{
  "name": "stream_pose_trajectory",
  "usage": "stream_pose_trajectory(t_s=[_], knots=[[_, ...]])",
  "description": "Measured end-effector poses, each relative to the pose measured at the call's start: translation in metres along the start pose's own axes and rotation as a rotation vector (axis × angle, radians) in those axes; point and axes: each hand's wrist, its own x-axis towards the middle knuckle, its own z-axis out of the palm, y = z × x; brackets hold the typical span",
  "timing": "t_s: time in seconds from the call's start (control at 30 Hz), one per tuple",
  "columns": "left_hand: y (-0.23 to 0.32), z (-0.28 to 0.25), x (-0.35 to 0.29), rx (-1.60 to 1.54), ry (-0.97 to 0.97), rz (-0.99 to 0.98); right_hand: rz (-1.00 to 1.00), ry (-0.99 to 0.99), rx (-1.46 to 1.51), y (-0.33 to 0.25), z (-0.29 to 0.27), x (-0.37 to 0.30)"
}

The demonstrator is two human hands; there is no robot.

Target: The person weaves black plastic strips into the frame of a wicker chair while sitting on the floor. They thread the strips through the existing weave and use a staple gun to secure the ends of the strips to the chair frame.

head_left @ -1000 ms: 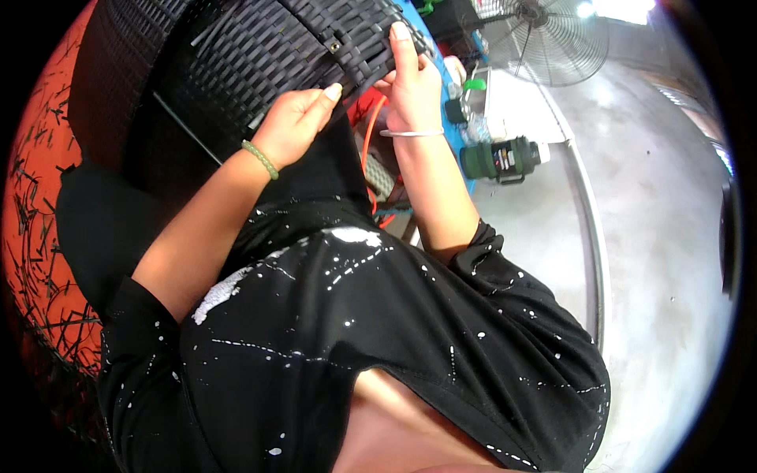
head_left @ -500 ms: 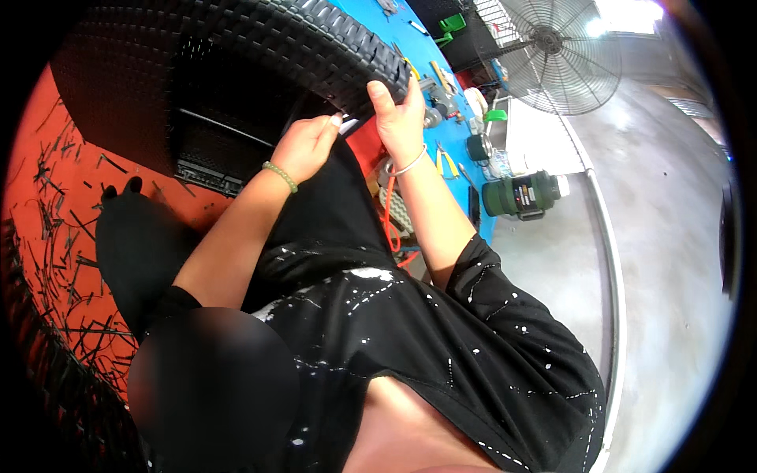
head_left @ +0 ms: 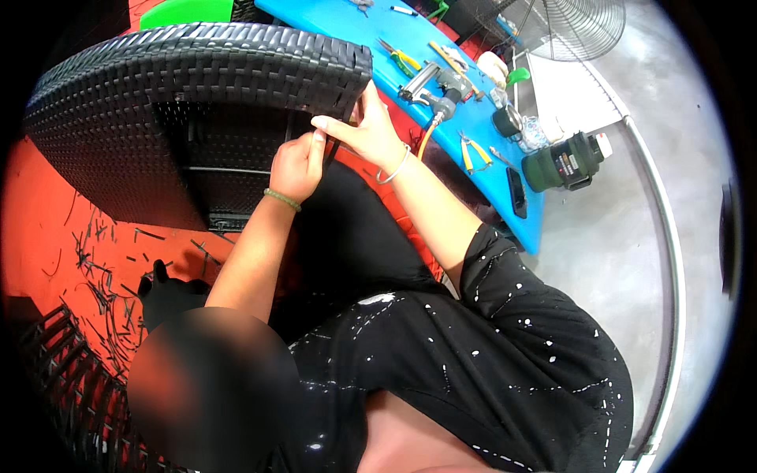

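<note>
A large black woven wicker furniture piece (head_left: 260,75) stands tilted in front of me, its hollow, dark inner side with a metal bar facing me. At its near right corner, my right hand (head_left: 369,135) reaches behind the woven edge with its fingers, the thumb stretched out in front toward the left. Just below that edge my left hand (head_left: 297,167) is closed in a pinch, its thumb up beside the right thumb. A thin dark strip (head_left: 331,150) shows between the hands. What the left fingers grip is hidden.
On the right, a blue table (head_left: 465,130) bears a pneumatic tool (head_left: 443,91), yellow-handled pliers (head_left: 476,152), a phone (head_left: 516,191) and a green jug (head_left: 564,162). Black strip scraps (head_left: 102,292) litter the red floor covering. A fan (head_left: 579,27) stands beyond.
The wicker piece now sits lower in view, and more of the blue table shows. My right hand's thumb has swung from pointing up to pointing left, and both hands have come closer together.
</note>
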Motion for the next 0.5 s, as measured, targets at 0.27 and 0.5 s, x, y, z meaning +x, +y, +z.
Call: stream_pose_trajectory(t_s=[0.27,0.5], knots=[[-0.009,0.007,0.015,-0.042,0.068,0.100,0.187,-0.059,-0.049,0.011,-0.018,-0.009],[-0.011,0.003,0.020,0.048,0.020,0.094,0.180,-0.002,-0.183,0.002,-0.057,-0.026]])
